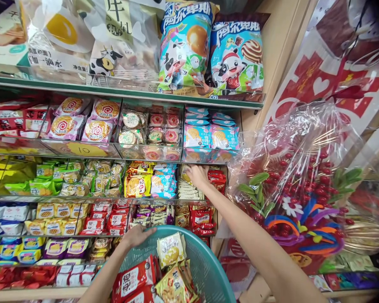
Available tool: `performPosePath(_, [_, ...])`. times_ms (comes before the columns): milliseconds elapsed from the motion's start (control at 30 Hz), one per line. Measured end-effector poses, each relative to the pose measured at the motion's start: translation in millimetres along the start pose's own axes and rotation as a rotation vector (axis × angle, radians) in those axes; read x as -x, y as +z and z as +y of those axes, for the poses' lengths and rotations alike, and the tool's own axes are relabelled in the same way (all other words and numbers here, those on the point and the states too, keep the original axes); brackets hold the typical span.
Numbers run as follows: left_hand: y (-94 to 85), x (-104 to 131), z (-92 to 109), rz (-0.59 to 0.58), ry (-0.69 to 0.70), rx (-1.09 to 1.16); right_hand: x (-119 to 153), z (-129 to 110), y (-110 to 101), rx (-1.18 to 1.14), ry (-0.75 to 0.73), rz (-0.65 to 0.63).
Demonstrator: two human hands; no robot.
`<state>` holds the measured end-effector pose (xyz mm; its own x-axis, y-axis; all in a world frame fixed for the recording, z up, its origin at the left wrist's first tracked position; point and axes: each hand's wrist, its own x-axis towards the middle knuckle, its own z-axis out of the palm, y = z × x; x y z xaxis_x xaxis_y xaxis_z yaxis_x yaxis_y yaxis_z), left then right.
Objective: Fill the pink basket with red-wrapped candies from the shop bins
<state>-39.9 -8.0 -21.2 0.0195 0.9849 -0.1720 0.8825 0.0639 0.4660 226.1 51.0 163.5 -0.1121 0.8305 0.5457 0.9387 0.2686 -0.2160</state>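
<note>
Round teal plastic basket (210,256) part-filled
Left hand (135,236): grip clamped on its rim. Right hand (197,174): at flat cream packets (189,193), grip state unclear.

Top shelf (129,89), upper left to upper centre: large bags (185,50) stand side by side on it. Lower shelves (82,201), left and centre: small packets (137,186) lie in adjoining compartments, tier below tier. Basket (210,265), bottom centre: sits before these shelves, packets inside (171,250). Bouquet (306,202): stands right of the shelves, in a wrapper (268,145).
</note>
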Motion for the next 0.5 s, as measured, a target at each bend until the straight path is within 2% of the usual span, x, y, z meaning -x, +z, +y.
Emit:
performPosePath(133, [0.6, -1.2, -0.9, -0.008, 0.003, 0.004, 29.6, -0.1, -6.2, 0.008, -0.077, 0.063])
performPosePath(333, [1.2, 1.5, 2.2, -0.017, -0.021, -0.009, 106.1, -4.4, -24.1, -0.093, -0.294, 0.13])
performPosePath(433, [-1.0, 4.4, 5.7, -0.052, -0.018, 0.012, 131.0, -7.8, -25.3, -0.165, -0.37, 0.096])
performPosePath(500, [-2.4, 5.1, 7.2, -0.062, -0.007, 0.037, 138.3, -10.4, -20.4, -0.234, -0.394, 0.014])
